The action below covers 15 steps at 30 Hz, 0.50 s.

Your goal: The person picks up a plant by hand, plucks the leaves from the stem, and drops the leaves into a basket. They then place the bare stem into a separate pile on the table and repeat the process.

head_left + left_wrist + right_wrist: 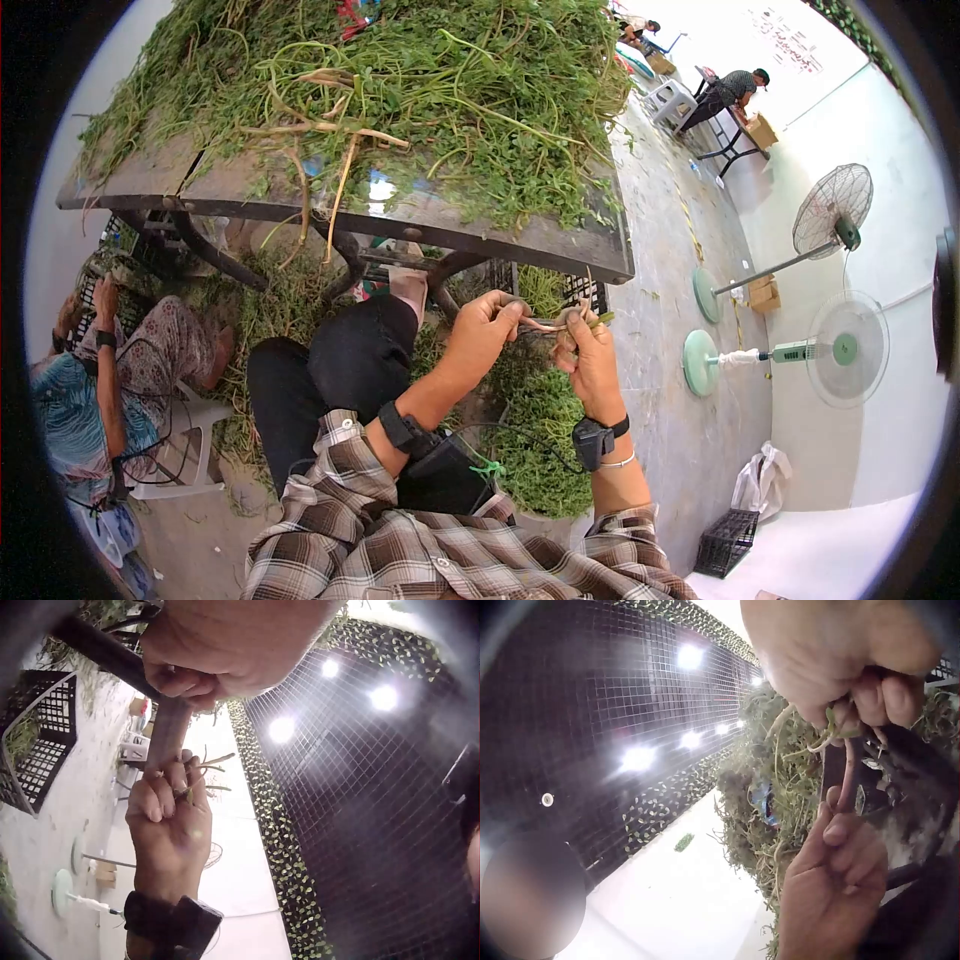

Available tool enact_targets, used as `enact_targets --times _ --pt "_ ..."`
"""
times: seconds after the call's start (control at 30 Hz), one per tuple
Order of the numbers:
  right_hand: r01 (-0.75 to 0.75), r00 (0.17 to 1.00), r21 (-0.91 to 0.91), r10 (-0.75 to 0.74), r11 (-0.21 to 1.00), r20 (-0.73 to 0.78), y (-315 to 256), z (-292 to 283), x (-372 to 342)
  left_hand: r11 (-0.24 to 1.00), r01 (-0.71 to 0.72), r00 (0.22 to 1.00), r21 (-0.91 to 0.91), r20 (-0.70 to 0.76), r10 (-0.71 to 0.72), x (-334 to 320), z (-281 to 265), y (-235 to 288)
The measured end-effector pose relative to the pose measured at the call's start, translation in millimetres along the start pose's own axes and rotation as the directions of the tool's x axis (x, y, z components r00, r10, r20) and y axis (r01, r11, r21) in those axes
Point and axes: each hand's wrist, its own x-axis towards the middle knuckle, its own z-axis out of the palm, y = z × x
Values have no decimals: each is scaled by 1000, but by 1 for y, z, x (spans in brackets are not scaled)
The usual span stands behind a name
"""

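Between my two hands, in front of my knees, runs a small bunch of pinkish plant stems (543,326). My left hand (478,335) pinches one end with thumb and curled fingers. My right hand (592,370) grips the other end, and short green cut-looking ends poke out past its thumb. In the right wrist view one reddish stem (847,776) spans the gap from the left fingertips up to the right hand, where a small green leaf shows. Several thin stem ends (216,766) stick out of the right hand in the left wrist view.
A dark table (420,225) ahead bears a big heap of leafy green plants (450,90). Below my hands lies a pile of greens (545,440). Two fans (845,345) stand at the right, near a black crate (727,543). Another person (110,400) sits at the left.
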Motion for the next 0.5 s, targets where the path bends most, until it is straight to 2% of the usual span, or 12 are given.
enact_targets --times 0.1,0.5 --pt "-10 999 13 11 1000 -51 4 -4 1 996 10 1000 -90 -20 -12 0 1 2" --pt "-120 981 -74 107 990 -162 59 -38 6 996 9 1000 -88 1 -9 0 0 1"
